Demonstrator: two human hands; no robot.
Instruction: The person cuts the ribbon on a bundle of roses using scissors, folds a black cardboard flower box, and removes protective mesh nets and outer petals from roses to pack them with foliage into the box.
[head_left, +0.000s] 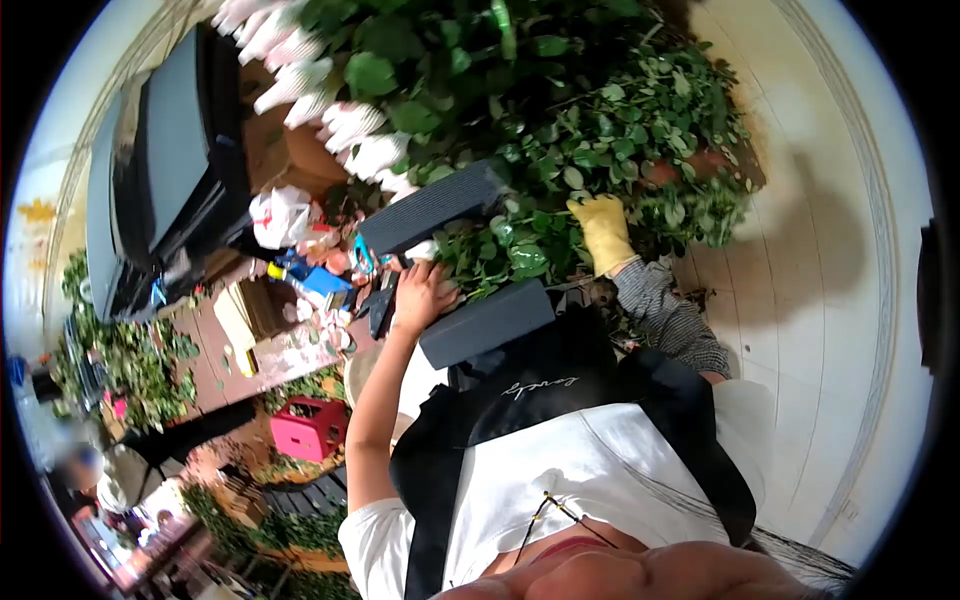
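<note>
My left hand [424, 294], bare, is at the flower-head end of a bunch of leafy stems [515, 245], between two dark grey ribbed blocks [430, 210] [487, 323]. Its fingers are bent round something pale that I cannot make out. My right hand [603, 234], in a yellow glove with a grey checked sleeve, is closed on the leafy stems further right; its fingertips are partly hidden by leaves. Turquoise-handled scissors [363, 256] lie left of the upper block.
A big pile of leafy stems [600, 100] with net-wrapped pink-white flower heads [355, 125] fills the top. Black bins [175, 150], a paper stack [250, 312] and a blue box [326, 281] are left. A pink stool [309, 428] and a person [120, 478] are lower left.
</note>
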